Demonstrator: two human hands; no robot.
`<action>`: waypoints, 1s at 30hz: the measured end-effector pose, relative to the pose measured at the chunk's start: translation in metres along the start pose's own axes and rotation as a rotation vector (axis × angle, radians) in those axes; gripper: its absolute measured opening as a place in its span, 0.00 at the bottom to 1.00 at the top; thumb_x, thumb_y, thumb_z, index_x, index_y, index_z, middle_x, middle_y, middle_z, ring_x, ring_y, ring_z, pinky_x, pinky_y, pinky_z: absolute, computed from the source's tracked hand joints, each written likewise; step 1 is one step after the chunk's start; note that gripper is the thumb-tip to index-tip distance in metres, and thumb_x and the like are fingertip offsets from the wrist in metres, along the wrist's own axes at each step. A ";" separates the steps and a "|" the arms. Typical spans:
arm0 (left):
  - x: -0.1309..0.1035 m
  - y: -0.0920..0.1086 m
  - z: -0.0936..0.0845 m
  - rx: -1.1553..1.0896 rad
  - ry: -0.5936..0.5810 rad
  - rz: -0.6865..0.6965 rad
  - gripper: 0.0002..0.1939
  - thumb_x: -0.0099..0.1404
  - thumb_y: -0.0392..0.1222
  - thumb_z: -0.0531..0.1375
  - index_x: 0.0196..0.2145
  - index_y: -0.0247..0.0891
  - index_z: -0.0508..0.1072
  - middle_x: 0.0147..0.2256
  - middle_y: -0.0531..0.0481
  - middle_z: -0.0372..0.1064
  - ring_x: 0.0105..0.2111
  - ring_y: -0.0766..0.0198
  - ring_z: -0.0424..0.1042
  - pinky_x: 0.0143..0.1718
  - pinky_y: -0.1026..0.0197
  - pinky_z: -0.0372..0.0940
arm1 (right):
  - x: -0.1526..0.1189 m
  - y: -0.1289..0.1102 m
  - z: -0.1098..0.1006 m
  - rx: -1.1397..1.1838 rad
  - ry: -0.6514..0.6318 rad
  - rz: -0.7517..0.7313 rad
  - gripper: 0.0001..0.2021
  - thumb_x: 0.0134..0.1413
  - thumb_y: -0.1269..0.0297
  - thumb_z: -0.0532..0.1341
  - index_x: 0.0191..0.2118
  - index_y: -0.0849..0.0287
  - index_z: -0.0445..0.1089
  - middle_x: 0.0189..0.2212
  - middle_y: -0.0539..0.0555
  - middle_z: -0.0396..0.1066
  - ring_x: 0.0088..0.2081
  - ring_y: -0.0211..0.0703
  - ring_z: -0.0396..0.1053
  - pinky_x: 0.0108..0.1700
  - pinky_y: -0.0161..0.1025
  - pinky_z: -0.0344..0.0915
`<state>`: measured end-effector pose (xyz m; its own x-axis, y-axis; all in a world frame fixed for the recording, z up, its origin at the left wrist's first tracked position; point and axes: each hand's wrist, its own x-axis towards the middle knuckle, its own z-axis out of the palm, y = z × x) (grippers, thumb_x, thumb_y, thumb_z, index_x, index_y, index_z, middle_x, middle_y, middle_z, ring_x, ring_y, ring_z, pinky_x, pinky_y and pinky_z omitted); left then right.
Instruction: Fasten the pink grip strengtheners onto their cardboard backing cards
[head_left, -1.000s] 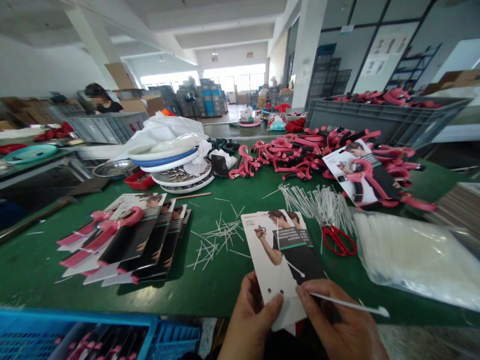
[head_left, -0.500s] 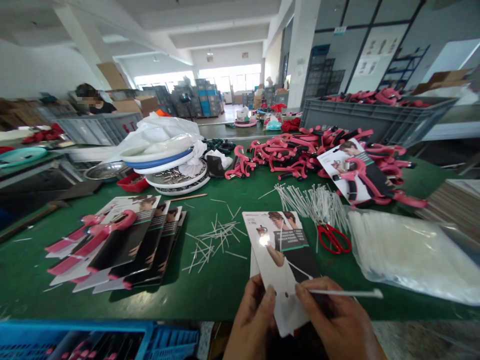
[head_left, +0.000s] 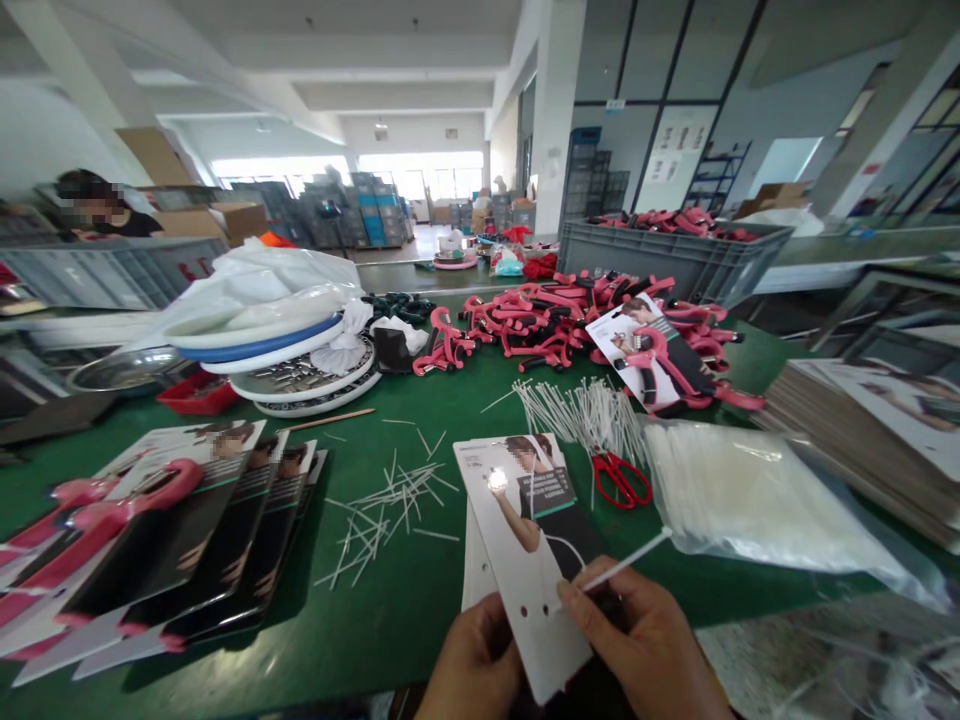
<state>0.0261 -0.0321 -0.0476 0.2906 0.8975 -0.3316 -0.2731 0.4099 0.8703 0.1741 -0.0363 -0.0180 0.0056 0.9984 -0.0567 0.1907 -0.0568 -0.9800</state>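
A printed cardboard card [head_left: 517, 540] with small holes near its lower end is held at the bottom centre, over another card. My left hand [head_left: 476, 660] grips its lower left edge, fingers partly behind it. On the right side my right hand [head_left: 637, 630] pinches a white cable tie [head_left: 626, 560], whose head points up and right. A thin curved part of the tie shows above the card. Just beyond are red-handled scissors [head_left: 622, 480] and a bundle of white ties [head_left: 581, 415].
Carded pink tools [head_left: 127, 530] lie at left, with cut tie pieces [head_left: 390, 510] beside them. Pink tools [head_left: 555, 315] are heaped behind. A plastic bag [head_left: 757, 490] and stacked cards [head_left: 870, 430] stand at right. A person [head_left: 94, 205] is at far left.
The camera view has turned to the right. The cable tie in my right hand now slants upward instead of lying nearly level. Both hands keep their hold.
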 end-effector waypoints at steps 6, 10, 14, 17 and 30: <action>-0.007 0.006 -0.016 -0.131 -0.041 -0.153 0.24 0.46 0.51 0.69 0.38 0.34 0.76 0.30 0.43 0.77 0.25 0.61 0.73 0.25 0.65 0.64 | 0.007 -0.002 -0.029 0.094 0.188 -0.058 0.15 0.50 0.53 0.61 0.21 0.58 0.64 0.16 0.44 0.58 0.19 0.32 0.56 0.22 0.29 0.56; -0.017 0.015 -0.018 -0.296 0.028 -0.207 0.23 0.42 0.47 0.71 0.36 0.35 0.75 0.27 0.46 0.77 0.27 0.59 0.75 0.26 0.65 0.64 | 0.010 -0.004 -0.036 0.159 0.158 -0.021 0.18 0.50 0.51 0.60 0.20 0.58 0.62 0.15 0.45 0.60 0.18 0.32 0.58 0.23 0.30 0.57; -0.023 0.019 -0.014 -0.347 0.106 -0.105 0.22 0.46 0.46 0.69 0.38 0.36 0.73 0.31 0.46 0.77 0.29 0.59 0.74 0.31 0.61 0.65 | 0.005 -0.007 -0.027 0.222 0.116 0.037 0.19 0.49 0.49 0.61 0.19 0.59 0.62 0.16 0.45 0.60 0.18 0.32 0.57 0.21 0.29 0.56; -0.021 0.014 -0.011 -0.334 0.165 0.001 0.16 0.49 0.47 0.68 0.33 0.37 0.71 0.28 0.51 0.75 0.24 0.65 0.71 0.28 0.64 0.63 | 0.001 -0.004 -0.018 0.284 0.113 0.100 0.19 0.48 0.50 0.61 0.20 0.59 0.62 0.16 0.45 0.60 0.18 0.31 0.58 0.21 0.29 0.56; -0.013 -0.001 -0.001 -0.347 0.223 0.247 0.13 0.47 0.48 0.69 0.26 0.36 0.75 0.24 0.50 0.74 0.22 0.67 0.69 0.24 0.66 0.62 | 0.004 0.006 -0.011 0.377 0.087 0.360 0.18 0.44 0.48 0.63 0.22 0.59 0.63 0.14 0.44 0.61 0.14 0.30 0.58 0.14 0.25 0.45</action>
<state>0.0219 -0.0441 -0.0441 -0.0145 0.9723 -0.2332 -0.6098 0.1762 0.7727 0.1864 -0.0323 -0.0223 0.0905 0.9110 -0.4024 -0.2043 -0.3785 -0.9028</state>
